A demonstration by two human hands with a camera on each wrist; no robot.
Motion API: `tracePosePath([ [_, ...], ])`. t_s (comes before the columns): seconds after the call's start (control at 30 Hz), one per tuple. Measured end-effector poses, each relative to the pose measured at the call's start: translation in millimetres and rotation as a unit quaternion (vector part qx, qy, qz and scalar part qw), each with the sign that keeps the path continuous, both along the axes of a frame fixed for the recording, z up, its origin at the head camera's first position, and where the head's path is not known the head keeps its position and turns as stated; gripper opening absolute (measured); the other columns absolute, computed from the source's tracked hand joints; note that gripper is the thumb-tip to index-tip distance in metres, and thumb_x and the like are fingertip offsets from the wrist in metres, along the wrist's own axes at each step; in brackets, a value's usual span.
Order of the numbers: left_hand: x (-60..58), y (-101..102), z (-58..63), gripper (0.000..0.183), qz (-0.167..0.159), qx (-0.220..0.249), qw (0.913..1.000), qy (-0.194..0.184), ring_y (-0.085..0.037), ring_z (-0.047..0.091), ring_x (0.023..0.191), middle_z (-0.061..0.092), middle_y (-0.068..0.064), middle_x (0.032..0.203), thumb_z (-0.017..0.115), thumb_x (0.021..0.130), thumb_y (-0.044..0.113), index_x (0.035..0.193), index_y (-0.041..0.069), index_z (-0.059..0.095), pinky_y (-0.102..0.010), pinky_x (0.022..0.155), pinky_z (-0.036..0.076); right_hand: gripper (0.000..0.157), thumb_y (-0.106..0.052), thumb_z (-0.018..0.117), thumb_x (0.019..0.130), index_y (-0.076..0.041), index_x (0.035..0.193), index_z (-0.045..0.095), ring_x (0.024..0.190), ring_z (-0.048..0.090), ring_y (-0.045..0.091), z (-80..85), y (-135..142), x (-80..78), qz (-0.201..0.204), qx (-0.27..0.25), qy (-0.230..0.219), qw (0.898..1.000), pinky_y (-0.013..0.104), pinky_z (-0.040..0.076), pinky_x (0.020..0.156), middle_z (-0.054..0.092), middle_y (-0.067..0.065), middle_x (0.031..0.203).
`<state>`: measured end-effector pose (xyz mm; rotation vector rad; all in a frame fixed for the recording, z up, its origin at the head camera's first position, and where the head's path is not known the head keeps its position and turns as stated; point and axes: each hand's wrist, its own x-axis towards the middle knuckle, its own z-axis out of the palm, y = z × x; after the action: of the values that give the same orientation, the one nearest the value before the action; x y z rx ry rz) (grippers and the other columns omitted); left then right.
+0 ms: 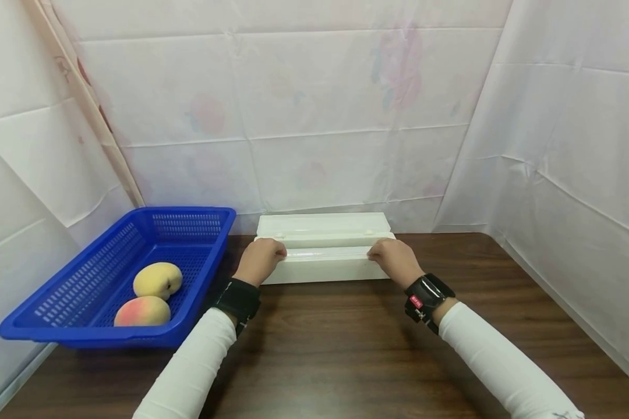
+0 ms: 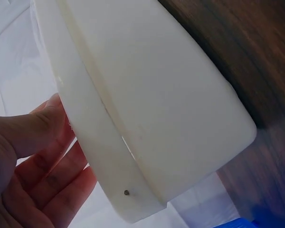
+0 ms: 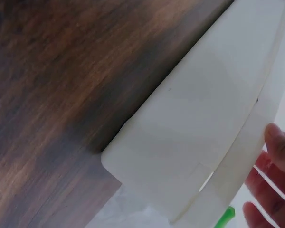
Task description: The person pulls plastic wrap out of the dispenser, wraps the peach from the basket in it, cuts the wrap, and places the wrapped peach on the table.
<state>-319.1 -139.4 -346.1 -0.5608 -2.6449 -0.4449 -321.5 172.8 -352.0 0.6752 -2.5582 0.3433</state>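
A long white plastic box lies on the table near the back wall, with a raised flat panel along its far side. My left hand holds its upper rim near the left end. In the left wrist view, the thumb meets the rim's outer edge and the other fingers curl behind it. At the right end, my right hand pinches the same rim. The right wrist view has that thumb on the rim edge, the fingers bent beyond it. A narrow seam runs below the rim; the box's inside is hidden.
A blue plastic basket stands at the left, with a yellow peach and a pink-tinged peach in it. The brown wooden table meets sheet-covered walls. A small green thing shows past the box.
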Motion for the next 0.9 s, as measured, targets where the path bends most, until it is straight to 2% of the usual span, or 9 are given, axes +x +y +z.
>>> tracePosePath([
  [0.2,-2.8,-0.9,1.8,0.002,-0.009,0.019,0.9997,-0.015,-0.023,0.066,0.079,0.072,-0.004,0.082,0.074,0.078,0.009,0.079,0.010,0.074,-0.039,0.072,0.051,0.007,-0.010,0.073,0.079,-0.008,0.085,0.076,0.080,0.068,0.020,7.5,2.7,-3.6,0.003,-0.011,-0.043,0.999,0.037,0.053,0.069,0.072,0.004,0.086],
  [0.37,-6.9,-3.4,1.4,0.003,-0.016,0.037,0.9986,-0.034,-0.022,0.066,0.080,0.072,-0.004,0.081,0.073,0.080,0.010,0.077,0.009,0.074,-0.039,0.074,0.051,0.008,-0.010,0.070,0.082,-0.008,0.087,0.075,0.078,0.067,0.019,10.4,1.1,-5.3,-0.004,-0.005,-0.040,0.999,0.038,0.053,0.066,0.072,0.005,0.086],
  [0.53,-9.4,-4.3,1.7,0.004,-0.014,0.045,0.9984,-0.032,-0.023,0.066,0.082,0.071,-0.006,0.082,0.072,0.080,0.008,0.078,0.005,0.073,-0.040,0.076,0.050,0.009,-0.012,0.068,0.084,-0.008,0.089,0.074,0.074,0.066,0.018,12.1,-1.6,-8.8,-0.020,-0.007,-0.031,0.999,0.036,0.052,0.062,0.072,0.005,0.086],
  [0.63,-11.0,-3.7,2.7,0.004,-0.016,0.028,0.9988,-0.038,-0.024,0.065,0.083,0.071,-0.006,0.084,0.071,0.081,0.007,0.079,0.004,0.072,-0.040,0.077,0.050,0.009,-0.011,0.066,0.086,-0.008,0.089,0.074,0.073,0.065,0.017,14.2,-3.4,-12.9,-0.022,-0.006,-0.027,0.999,0.035,0.052,0.062,0.072,0.005,0.086],
  [0.73,-13.0,-3.1,5.5,0.002,-0.028,-0.010,0.9990,-0.033,-0.024,0.065,0.082,0.070,-0.006,0.083,0.070,0.081,0.005,0.079,0.004,0.071,-0.040,0.077,0.050,0.009,-0.009,0.065,0.086,-0.008,0.089,0.074,0.073,0.064,0.017,17.4,-4.8,-16.7,-0.024,-0.009,-0.025,0.999,0.036,0.052,0.063,0.072,0.005,0.087],
  [0.9,-15.1,0.3,13.9,0.013,-0.040,-0.082,0.9957,-0.016,-0.025,0.065,0.080,0.070,-0.008,0.083,0.069,0.076,-0.006,0.082,0.006,0.073,-0.038,0.075,0.051,0.010,-0.008,0.065,0.086,-0.007,0.089,0.074,0.078,0.066,0.019,21.5,-5.3,-21.6,-0.024,-0.010,-0.021,0.999,0.037,0.053,0.068,0.072,0.007,0.089],
])
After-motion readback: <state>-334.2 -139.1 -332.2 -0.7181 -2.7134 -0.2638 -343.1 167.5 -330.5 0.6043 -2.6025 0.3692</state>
